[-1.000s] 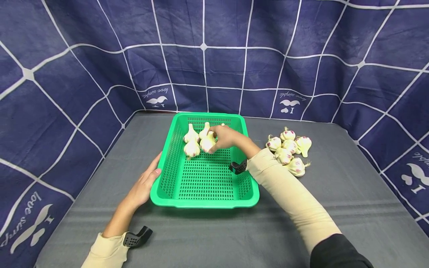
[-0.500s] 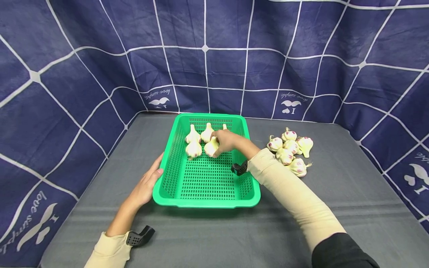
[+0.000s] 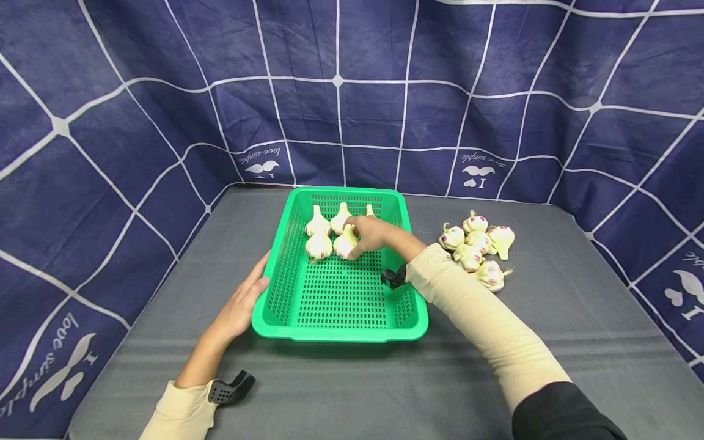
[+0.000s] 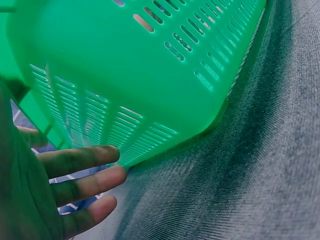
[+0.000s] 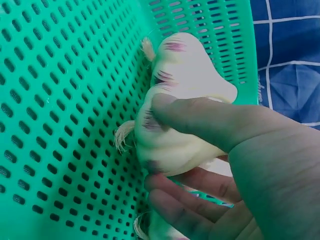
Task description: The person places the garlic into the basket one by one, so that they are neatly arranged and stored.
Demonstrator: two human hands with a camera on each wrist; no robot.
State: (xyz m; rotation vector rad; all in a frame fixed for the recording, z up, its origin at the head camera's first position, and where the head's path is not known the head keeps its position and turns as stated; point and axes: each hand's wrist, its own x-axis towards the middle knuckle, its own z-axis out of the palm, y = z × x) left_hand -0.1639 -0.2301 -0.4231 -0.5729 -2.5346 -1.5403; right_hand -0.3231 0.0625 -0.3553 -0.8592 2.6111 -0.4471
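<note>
A green perforated basket (image 3: 338, 334) stands on the grey surface in the head view. My right hand (image 3: 373, 233) reaches inside and grips a garlic bulb (image 3: 344, 243), thumb on one side and fingers on the other. Seen from the right wrist, that garlic bulb (image 5: 172, 145) sits low over the basket floor, root tuft toward the floor. Other garlic bulbs lie beside it, among them one at the left (image 3: 319, 245) and one behind (image 3: 341, 218). With fingers extended, my left hand (image 3: 240, 305) rests along the basket's left side; its spread fingers (image 4: 95, 182) show beside the slotted wall.
Outside the basket on the right, several more garlic bulbs (image 3: 477, 241) lie in a cluster on the grey cloth (image 3: 572, 293). A blue curtain (image 3: 368, 110) with white lines closes off the back and sides.
My right hand has brought the garlic bulb slightly nearer the basket's front, level with the left one. The left hand stays at the basket's side. The head view has shifted a little.
</note>
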